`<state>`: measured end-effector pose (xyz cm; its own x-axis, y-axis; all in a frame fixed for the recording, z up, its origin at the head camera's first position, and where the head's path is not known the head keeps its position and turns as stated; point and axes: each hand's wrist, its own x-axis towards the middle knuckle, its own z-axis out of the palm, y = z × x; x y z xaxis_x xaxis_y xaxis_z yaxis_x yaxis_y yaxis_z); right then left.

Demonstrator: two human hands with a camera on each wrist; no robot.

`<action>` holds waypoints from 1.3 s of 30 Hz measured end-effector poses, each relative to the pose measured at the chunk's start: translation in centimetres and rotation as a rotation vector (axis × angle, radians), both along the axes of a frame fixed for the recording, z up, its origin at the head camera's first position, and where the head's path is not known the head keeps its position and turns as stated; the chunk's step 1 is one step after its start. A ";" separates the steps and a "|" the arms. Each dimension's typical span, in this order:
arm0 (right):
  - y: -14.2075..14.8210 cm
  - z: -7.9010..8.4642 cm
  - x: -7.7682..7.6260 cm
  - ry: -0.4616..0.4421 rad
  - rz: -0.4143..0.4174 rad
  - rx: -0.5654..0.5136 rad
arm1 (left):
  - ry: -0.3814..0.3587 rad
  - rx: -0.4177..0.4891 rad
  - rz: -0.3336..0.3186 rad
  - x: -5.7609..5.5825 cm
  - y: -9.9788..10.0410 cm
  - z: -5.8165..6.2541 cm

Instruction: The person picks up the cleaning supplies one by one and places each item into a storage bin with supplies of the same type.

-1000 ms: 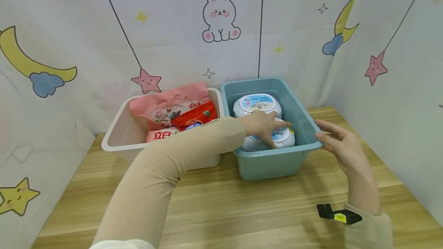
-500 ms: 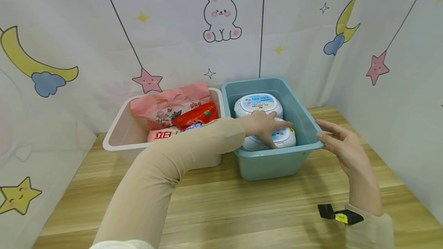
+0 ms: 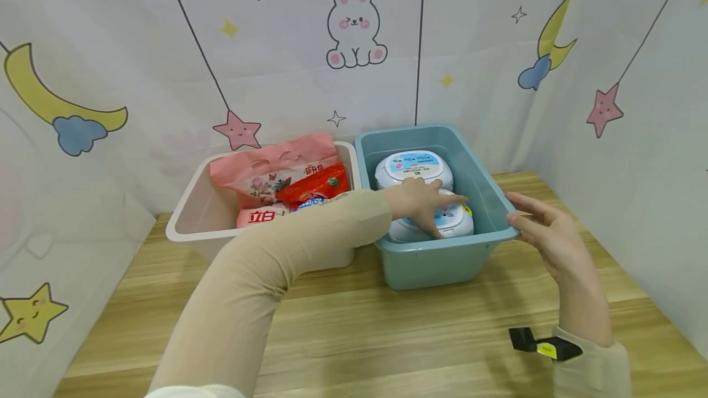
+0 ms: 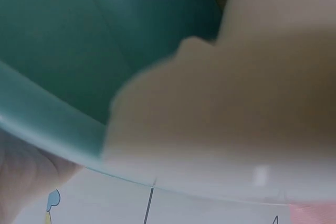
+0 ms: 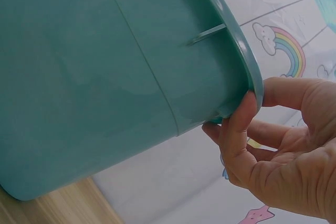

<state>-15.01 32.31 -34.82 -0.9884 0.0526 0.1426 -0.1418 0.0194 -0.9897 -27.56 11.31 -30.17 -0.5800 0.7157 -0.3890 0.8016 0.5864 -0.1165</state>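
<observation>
A blue-green plastic bin (image 3: 437, 263) holds two white plastic tubs with printed blue lids, a rear tub (image 3: 413, 167) and a front tub (image 3: 453, 226). My left hand (image 3: 423, 204) reaches into the bin from the left. Its fingers are spread over the front tub's lid, partly covering it. With thumb and fingers, my right hand (image 3: 544, 235) pinches the rim at the front right corner. The right wrist view shows the same right hand (image 5: 283, 156) with fingers on both sides of the rim. A blurred shape fills much of the left wrist view.
A pale bin (image 3: 190, 201) stands left of the blue-green one, holding a pink bag (image 3: 265, 167) and a red packet (image 3: 318, 184). Both bins rest on a wood-grain table (image 3: 354, 336). A patterned white cloth (image 3: 276, 60) hangs close behind and along both sides.
The whole head view has shifted very slightly. Both hands, the bins and the tubs keep their places.
</observation>
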 end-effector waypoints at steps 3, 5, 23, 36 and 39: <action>0.0 0.0 0.0 -0.001 0.000 0.002 | 0.000 -0.001 0.001 0.0 0.0 0.0; 0.0 0.0 0.0 -0.003 -0.003 0.005 | 0.001 0.001 0.002 0.0 0.0 0.0; -0.1 0.1 0.1 0.000 -0.007 -0.003 | -0.017 0.023 0.016 0.0 -0.4 -0.2; -0.1 0.2 0.1 -0.012 -0.014 0.008 | -0.048 0.067 0.028 0.1 -0.9 -0.2; -0.2 0.3 0.1 -0.018 -0.021 0.017 | -0.045 0.090 0.018 0.2 -1.1 -0.4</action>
<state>-14.90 32.13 -34.55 -0.9894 0.0711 0.1263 -0.1237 0.0392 -0.9915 -27.37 10.24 -30.54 -0.5768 0.7386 -0.3490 0.7940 0.6074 -0.0270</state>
